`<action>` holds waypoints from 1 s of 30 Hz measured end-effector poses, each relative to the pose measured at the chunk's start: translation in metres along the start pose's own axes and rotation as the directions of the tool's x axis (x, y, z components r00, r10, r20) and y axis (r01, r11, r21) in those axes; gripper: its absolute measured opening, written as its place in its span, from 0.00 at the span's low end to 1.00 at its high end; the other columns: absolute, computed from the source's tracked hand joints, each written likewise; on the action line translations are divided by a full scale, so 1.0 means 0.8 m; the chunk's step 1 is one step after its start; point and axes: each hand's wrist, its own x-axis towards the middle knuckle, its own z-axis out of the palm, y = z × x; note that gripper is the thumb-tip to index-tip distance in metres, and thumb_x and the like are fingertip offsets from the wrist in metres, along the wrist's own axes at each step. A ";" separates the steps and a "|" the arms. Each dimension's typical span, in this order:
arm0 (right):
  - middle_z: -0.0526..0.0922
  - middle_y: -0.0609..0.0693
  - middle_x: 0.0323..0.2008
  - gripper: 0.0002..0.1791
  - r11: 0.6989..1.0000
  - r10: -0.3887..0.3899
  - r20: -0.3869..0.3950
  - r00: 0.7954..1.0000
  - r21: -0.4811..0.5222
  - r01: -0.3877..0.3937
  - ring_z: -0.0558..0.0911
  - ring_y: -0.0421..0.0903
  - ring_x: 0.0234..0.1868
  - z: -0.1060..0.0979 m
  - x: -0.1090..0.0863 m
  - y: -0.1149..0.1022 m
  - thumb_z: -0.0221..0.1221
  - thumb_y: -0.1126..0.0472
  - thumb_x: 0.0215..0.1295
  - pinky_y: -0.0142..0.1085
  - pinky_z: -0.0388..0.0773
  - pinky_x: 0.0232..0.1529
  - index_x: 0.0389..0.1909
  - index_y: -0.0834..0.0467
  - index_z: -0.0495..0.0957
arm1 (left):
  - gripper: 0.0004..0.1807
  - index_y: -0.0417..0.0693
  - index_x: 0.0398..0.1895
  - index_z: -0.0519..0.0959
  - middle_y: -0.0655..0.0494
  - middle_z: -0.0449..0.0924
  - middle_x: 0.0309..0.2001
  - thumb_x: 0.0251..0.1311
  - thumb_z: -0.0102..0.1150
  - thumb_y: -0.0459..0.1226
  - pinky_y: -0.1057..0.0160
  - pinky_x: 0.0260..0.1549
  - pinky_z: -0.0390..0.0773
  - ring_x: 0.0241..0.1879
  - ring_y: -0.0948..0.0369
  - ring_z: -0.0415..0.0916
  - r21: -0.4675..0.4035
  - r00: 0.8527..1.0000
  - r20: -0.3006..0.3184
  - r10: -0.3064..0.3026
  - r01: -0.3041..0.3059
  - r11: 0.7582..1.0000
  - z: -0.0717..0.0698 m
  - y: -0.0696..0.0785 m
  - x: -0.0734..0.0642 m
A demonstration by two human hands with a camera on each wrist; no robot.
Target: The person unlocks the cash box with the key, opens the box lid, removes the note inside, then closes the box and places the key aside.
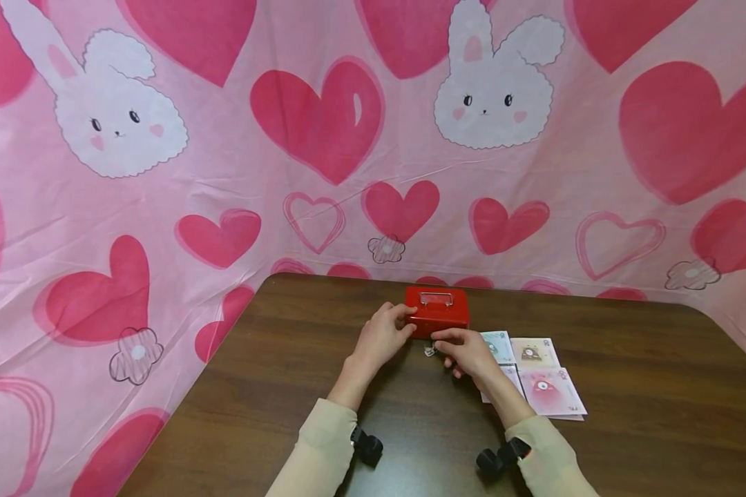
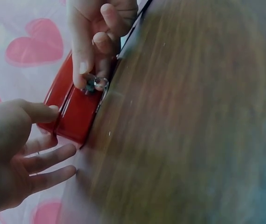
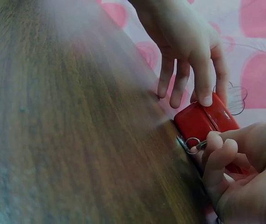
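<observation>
A small red cash box [image 1: 441, 321] with a metal carrying handle [image 1: 436, 299] on its lid stands near the far edge of the table. My left hand [image 1: 380, 336] holds its left end between thumb and index finger; the other fingers are spread apart in the left wrist view. My right hand [image 1: 471, 352] pinches a small key [image 3: 201, 145] at the front face of the box. From the key hangs a metal ring [image 3: 192, 143] with further metal hanging below, too blurred to make out. The fingertips hide the key's tip and the lock.
Several colourful play banknotes [image 1: 553, 392] lie in rows to the right of the box, partly behind my right forearm. The brown wooden table [image 1: 659, 373] ends just behind the box. A pink cloth [image 1: 410, 159] with hearts and rabbits hangs beyond it.
</observation>
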 end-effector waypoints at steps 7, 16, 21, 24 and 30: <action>0.73 0.49 0.19 0.14 0.999 -0.006 0.011 1.000 -0.032 0.006 0.70 0.41 0.16 0.000 0.001 -0.002 0.60 0.64 0.68 0.30 0.72 0.16 0.52 0.64 0.81 | 0.16 0.57 0.54 0.83 0.56 0.78 0.39 0.63 0.65 0.43 0.60 0.35 0.79 0.35 0.61 0.78 0.015 1.000 -0.020 -0.011 0.011 1.000 0.001 0.002 -0.001; 0.80 0.54 0.27 0.14 0.993 -0.080 0.005 0.997 -0.089 0.080 0.72 0.42 0.17 0.001 0.001 0.001 0.62 0.67 0.65 0.32 0.76 0.17 0.50 0.65 0.83 | 0.16 0.58 0.55 0.82 0.56 0.79 0.40 0.64 0.64 0.43 0.60 0.37 0.80 0.36 0.60 0.79 0.006 1.000 -0.016 -0.026 0.026 1.000 0.003 0.002 -0.003; 0.82 0.53 0.28 0.13 0.994 -0.072 -0.013 0.997 -0.085 0.070 0.73 0.43 0.16 0.003 0.001 0.001 0.63 0.67 0.64 0.32 0.77 0.18 0.48 0.65 0.83 | 0.16 0.58 0.55 0.82 0.56 0.79 0.40 0.64 0.64 0.43 0.59 0.37 0.79 0.37 0.59 0.80 0.007 0.999 -0.021 -0.029 0.029 1.000 0.003 0.004 -0.003; 0.83 0.53 0.29 0.13 0.993 -0.073 -0.009 0.997 -0.094 0.072 0.73 0.43 0.16 0.003 0.001 0.000 0.63 0.68 0.64 0.31 0.77 0.18 0.48 0.65 0.83 | 0.16 0.58 0.55 0.82 0.56 0.79 0.40 0.64 0.64 0.43 0.59 0.38 0.79 0.37 0.59 0.80 0.011 0.999 -0.026 -0.028 0.028 1.000 0.003 0.005 -0.004; 0.83 0.53 0.30 0.13 0.994 -0.073 0.005 0.997 -0.077 0.074 0.74 0.43 0.18 0.004 0.000 0.000 0.62 0.68 0.64 0.32 0.78 0.19 0.49 0.66 0.82 | 0.16 0.58 0.55 0.82 0.55 0.80 0.41 0.64 0.64 0.43 0.58 0.39 0.80 0.38 0.58 0.80 0.018 0.999 -0.026 -0.023 0.023 1.000 0.002 0.004 -0.004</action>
